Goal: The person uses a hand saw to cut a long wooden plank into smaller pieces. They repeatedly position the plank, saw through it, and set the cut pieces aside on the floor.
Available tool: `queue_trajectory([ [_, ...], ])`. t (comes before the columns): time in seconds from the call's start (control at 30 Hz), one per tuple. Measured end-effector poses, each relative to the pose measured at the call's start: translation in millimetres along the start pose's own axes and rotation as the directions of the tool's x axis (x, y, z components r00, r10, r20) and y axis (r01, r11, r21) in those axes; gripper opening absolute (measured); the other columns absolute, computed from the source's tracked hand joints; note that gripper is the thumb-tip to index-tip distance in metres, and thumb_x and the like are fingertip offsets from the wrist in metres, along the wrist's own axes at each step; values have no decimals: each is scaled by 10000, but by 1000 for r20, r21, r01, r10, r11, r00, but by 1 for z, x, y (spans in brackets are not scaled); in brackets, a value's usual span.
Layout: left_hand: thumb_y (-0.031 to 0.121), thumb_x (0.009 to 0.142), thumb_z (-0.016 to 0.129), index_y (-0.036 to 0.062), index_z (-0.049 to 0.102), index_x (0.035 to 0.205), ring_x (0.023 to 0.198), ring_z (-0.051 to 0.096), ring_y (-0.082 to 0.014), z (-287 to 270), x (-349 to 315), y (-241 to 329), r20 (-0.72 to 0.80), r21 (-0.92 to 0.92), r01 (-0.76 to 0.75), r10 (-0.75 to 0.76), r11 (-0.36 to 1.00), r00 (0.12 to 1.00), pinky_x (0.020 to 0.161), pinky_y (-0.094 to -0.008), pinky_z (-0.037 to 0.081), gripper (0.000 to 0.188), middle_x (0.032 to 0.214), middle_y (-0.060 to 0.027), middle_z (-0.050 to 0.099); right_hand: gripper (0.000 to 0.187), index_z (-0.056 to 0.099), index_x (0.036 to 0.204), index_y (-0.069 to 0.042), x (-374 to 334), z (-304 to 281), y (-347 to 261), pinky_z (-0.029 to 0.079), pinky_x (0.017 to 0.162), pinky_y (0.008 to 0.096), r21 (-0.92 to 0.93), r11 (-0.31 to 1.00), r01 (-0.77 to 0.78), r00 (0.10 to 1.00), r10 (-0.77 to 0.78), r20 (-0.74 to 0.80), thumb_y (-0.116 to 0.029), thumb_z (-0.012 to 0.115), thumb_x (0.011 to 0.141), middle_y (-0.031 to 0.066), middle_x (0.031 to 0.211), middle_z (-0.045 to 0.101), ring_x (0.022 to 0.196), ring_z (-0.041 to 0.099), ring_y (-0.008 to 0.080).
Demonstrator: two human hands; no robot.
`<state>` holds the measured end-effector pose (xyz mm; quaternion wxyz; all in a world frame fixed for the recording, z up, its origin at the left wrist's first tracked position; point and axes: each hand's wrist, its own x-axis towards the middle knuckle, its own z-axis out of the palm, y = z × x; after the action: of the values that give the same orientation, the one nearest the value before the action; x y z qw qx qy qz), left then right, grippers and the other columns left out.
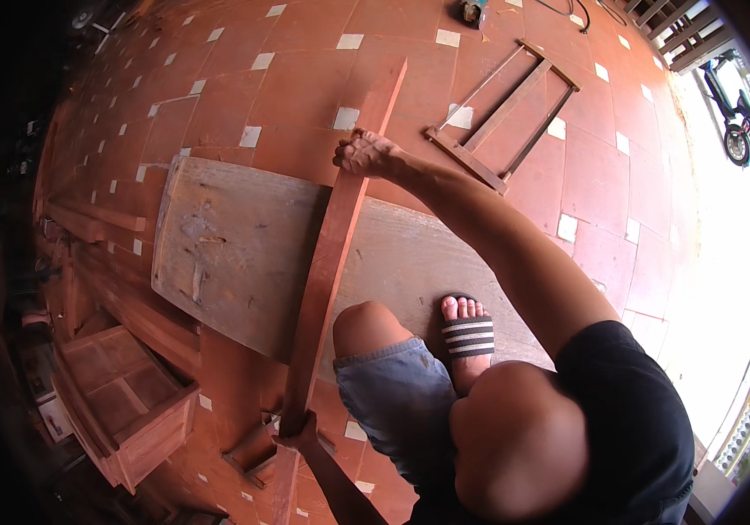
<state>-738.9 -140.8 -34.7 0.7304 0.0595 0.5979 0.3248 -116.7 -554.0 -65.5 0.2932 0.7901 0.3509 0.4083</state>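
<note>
A long narrow reddish wooden plank (333, 236) runs from the upper middle down to the lower left, lying across a wide grey board (226, 245) on the tiled floor. My right hand (364, 153) grips the plank near its far end, arm stretched out. My left hand (299, 435) holds the plank's near end low in the picture. My knee in denim shorts (373, 337) is next to the plank, and my foot in a striped sandal (468, 337) stands on the grey board.
A ladder-like wooden frame (506, 114) lies on the red tiles at upper right. An open wooden cabinet (121, 402) and stacked timber sit at lower left. A small power tool (473, 10) is at the top edge. A motorbike (733, 122) stands outside, far right.
</note>
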Motion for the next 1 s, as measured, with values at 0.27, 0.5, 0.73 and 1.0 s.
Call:
queue_trajectory([
  [0.27, 619, 553, 787, 236, 679, 1189, 1088, 622, -271, -21, 7, -47, 155, 372, -439, 412, 818, 898, 864, -507, 490, 750, 1164, 6, 661, 69, 529, 992, -273, 41, -33, 7, 450, 1001, 521, 308, 951, 5, 982, -63, 179, -205, 519, 990, -57, 959, 552, 975, 652, 193],
  [0.5, 730, 666, 734, 219, 718, 1126, 1078, 644, -246, -4, -12, -77, 51, 98, -39, 34, 994, 998, 860, -487, 495, 688, 1087, 19, 704, 90, 546, 1067, -261, 35, 9, -3, 430, 1027, 513, -216, 950, 226, 941, -156, 299, -212, 489, 1018, -29, 1156, 556, 1224, 546, 193],
  [0.73, 729, 714, 719, 191, 715, 1129, 1053, 654, -240, -13, -16, -67, 25, 147, -68, 65, 987, 998, 858, -465, 502, 680, 1075, -1, 713, 445, 444, 1512, -250, 48, -81, 30, 364, 1203, 517, 679, 681, -274, 915, -31, 401, -192, 422, 1071, 29, 1655, 352, 1550, 294, 263],
  [1.0, 728, 769, 703, 159, 712, 1132, 1026, 666, -233, -17, -13, -80, 12, 262, -32, 30, 965, 999, 856, -439, 510, 676, 1063, -25, 723, 700, 257, 1685, -226, 48, -138, 58, 243, 1288, 566, 669, 614, -419, 785, -126, 606, -126, 479, 1029, 92, 1767, 147, 1615, 182, 369],
])
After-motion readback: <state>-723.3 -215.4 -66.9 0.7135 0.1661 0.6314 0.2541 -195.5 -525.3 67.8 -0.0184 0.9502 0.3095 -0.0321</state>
